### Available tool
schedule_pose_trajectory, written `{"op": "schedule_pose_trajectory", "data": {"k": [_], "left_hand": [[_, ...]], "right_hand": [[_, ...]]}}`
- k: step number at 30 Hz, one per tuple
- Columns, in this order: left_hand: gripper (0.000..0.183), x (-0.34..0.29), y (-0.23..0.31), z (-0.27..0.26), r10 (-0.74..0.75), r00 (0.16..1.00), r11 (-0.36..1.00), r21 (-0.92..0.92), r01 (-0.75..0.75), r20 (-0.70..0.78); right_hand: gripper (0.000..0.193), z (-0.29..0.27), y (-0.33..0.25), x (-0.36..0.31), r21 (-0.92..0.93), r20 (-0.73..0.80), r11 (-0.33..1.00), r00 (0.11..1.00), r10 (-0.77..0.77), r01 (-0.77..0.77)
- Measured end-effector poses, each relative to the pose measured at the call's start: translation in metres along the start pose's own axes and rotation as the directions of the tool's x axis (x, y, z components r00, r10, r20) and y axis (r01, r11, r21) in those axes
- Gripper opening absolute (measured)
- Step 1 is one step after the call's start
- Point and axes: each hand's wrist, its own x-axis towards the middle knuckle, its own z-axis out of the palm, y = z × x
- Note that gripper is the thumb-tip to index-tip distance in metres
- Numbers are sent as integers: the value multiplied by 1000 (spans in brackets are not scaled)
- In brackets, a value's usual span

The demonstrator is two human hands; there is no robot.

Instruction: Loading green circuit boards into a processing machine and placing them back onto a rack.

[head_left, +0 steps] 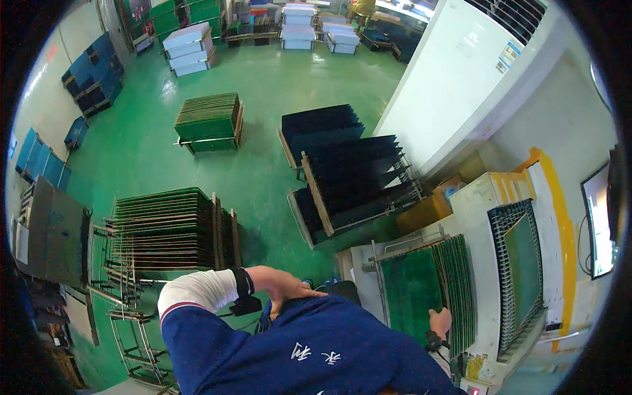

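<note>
I cannot see the lower end of the front green panel (409, 289), which the navy shirt (296, 349) covers. The right hand (440, 321) curls partly closed at that panel's right edge; I cannot confirm a grip. The left hand (284, 285) lies part-spread on the shirt; I cannot tell whether it pinches cloth. The panel stands in the right-side rack (380, 280), broad face leftward, its long axis unconfirmed. Racked dark panels (349, 171) stand on the glossy green floor (276, 79).
</note>
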Motion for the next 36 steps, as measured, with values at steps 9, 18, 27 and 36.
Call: {"op": "schedule_pose_trajectory", "data": {"k": [9,18,27,36], "left_hand": [[170,1,8,-10,-5,1000,998,-56,7,28],[172,2,5,-6,6,1000,994,-107,-6,1],[167,2,5,-8,-25,1000,993,-118,25,3],[168,6,2,-14,45,999,995,-90,-43,27]], "right_hand": [[47,-2,-1,-9,-37,-66,999,998,2,-5],[43,6,9,-4,-48,-72,998,996,-42,39],[61,-5,-4,-7,-60,0,998,1000,25,-25],[46,4,9,-4,-6,-14,1000,1000,20,-20]]}}
